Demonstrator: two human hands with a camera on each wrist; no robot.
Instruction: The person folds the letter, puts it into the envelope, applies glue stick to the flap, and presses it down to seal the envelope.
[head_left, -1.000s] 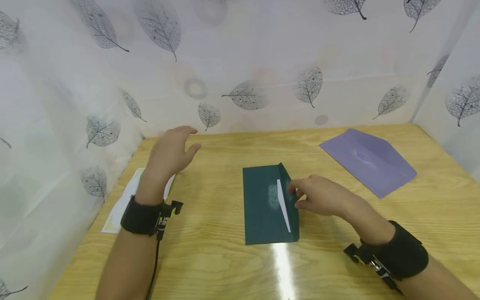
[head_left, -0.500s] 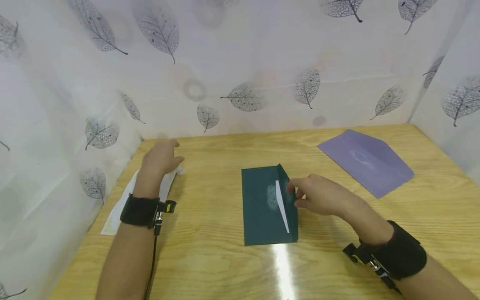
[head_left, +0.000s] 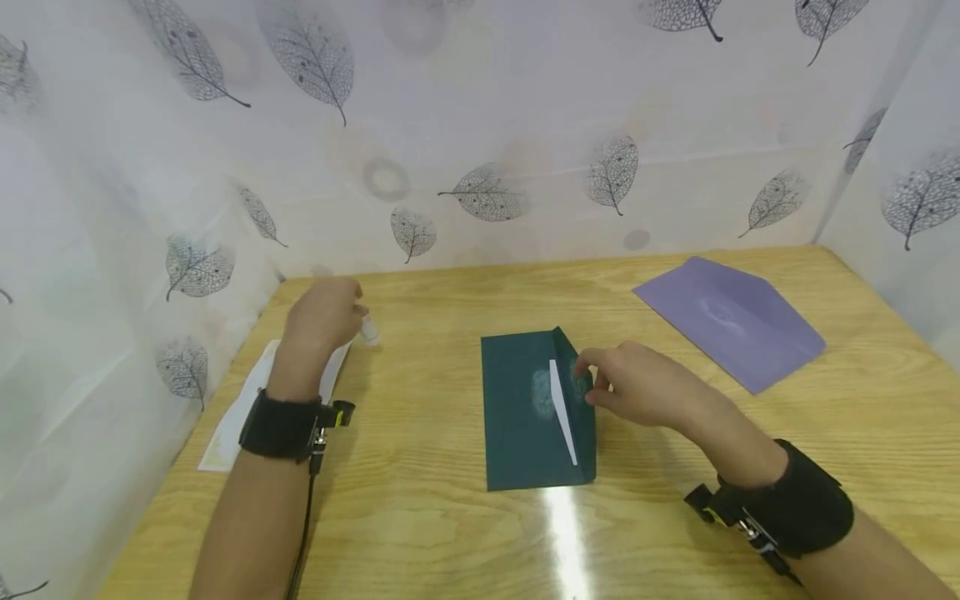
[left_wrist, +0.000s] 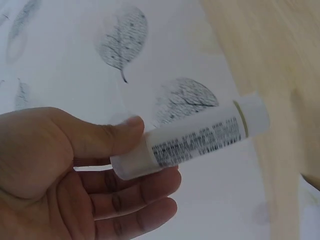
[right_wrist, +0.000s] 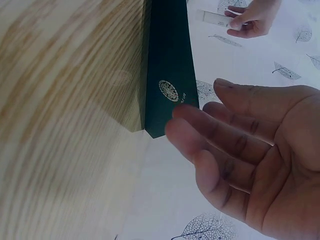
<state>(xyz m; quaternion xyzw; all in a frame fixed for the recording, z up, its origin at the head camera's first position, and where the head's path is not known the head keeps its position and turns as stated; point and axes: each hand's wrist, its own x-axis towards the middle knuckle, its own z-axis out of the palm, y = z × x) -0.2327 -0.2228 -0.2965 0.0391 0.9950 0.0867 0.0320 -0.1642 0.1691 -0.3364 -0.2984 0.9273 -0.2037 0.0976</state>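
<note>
My left hand (head_left: 322, 321) grips a white glue stick (left_wrist: 200, 137) over the table's left side. Its thumb lies on one side of the tube and fingers on the other; small dark print and a gold line show on the barrel. In the middle lies a dark green envelope (head_left: 517, 417), its right flap (head_left: 581, 417) tilted up. A white paper strip (head_left: 561, 408) shows beside the fold, with pale smudges on either side. My right hand (head_left: 645, 387) is at that flap, fingers loosely bent and fingertips right at its edge. In the right wrist view, the flap's outer face carries a round emblem (right_wrist: 168, 90).
A purple envelope (head_left: 731, 321) lies at the back right with its flap spread. Under my left forearm is a white sheet (head_left: 243, 408), partly hidden. Leaf-printed curtain (head_left: 487, 108) closes off the back and sides of the wooden table (head_left: 420, 533).
My left hand has reached down and back toward the left and picked up the glue stick, which now shows in its fingers. The right hand has barely shifted at the flap.
</note>
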